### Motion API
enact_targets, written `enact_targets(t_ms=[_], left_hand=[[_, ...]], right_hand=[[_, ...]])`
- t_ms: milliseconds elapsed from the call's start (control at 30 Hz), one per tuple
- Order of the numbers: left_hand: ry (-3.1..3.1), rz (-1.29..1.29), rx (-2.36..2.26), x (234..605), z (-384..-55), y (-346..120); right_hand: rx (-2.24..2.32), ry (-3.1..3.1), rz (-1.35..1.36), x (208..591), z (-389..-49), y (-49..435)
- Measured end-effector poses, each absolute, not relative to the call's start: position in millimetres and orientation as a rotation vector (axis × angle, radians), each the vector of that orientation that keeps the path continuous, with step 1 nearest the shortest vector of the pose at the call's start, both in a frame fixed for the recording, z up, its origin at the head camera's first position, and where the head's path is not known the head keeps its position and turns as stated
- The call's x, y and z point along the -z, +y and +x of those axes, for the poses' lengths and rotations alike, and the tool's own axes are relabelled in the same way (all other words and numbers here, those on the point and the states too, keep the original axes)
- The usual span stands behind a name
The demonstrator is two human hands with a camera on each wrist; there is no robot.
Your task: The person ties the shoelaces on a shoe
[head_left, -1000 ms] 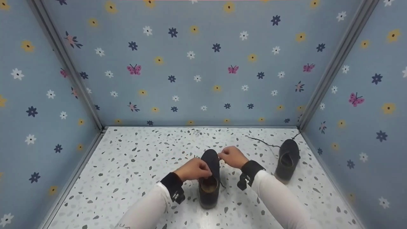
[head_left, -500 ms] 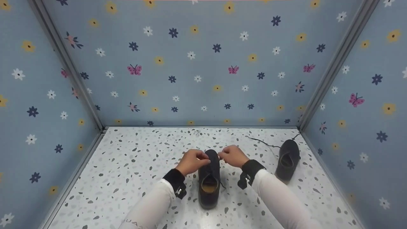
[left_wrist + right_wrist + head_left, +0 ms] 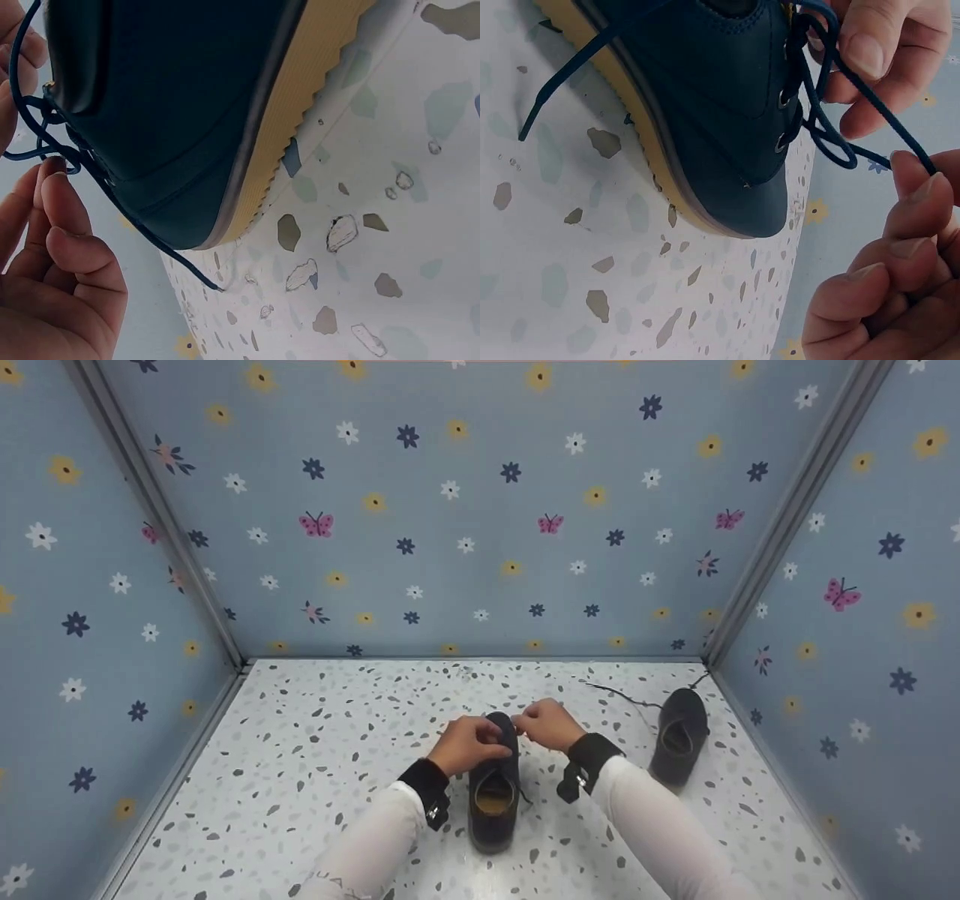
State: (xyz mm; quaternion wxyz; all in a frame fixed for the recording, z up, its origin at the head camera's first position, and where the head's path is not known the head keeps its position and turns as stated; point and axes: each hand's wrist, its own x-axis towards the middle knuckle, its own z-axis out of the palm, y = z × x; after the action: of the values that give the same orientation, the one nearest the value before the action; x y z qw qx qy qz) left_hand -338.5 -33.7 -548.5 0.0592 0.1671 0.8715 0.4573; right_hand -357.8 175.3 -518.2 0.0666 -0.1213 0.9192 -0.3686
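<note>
A dark blue lace-up shoe (image 3: 491, 817) with a yellowish sole stands upright, toe away from me. My right hand (image 3: 550, 725) is at the right side of its front, pinching a loop of the blue shoelace (image 3: 885, 112) between thumb and forefinger. Over the shoe's front reaches my left hand (image 3: 466, 746), its thumb and forefinger apart. In the left wrist view, a fingertip of the left hand (image 3: 67, 255) is right at the tangled lace loops. One loose lace end (image 3: 551, 86) hangs down beside the shoe.
A matching dark shoe (image 3: 679, 739) stands to the right, its long lace (image 3: 626, 697) trailing over the white speckled surface (image 3: 337, 720). Blue flowered panels (image 3: 480, 510) enclose the back and both sides.
My left hand has gone from above the shoe's opening forward to its front, then slightly right. My right hand stays nearly in place, and neither shoe has visibly moved.
</note>
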Motion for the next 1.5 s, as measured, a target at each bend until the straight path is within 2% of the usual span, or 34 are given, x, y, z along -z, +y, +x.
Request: enact_targets(t_ms=[333, 933, 1500], left_hand=[[2.597, 0.514, -1.335, 549.9, -337.8, -32.5], [2.56, 0.533, -1.435, 557.0, -339.0, -31.6], [2.501, 0.492, -1.518, 560.1, -335.3, -37.4]], right_hand=[[1.261, 2.659, -0.359, 511.3, -356.4, 169.5], [1.183, 2.716, -0.396, 503.8, -357.5, 168.9], [1.294, 2.76, -0.319, 508.1, -360.4, 196.2]])
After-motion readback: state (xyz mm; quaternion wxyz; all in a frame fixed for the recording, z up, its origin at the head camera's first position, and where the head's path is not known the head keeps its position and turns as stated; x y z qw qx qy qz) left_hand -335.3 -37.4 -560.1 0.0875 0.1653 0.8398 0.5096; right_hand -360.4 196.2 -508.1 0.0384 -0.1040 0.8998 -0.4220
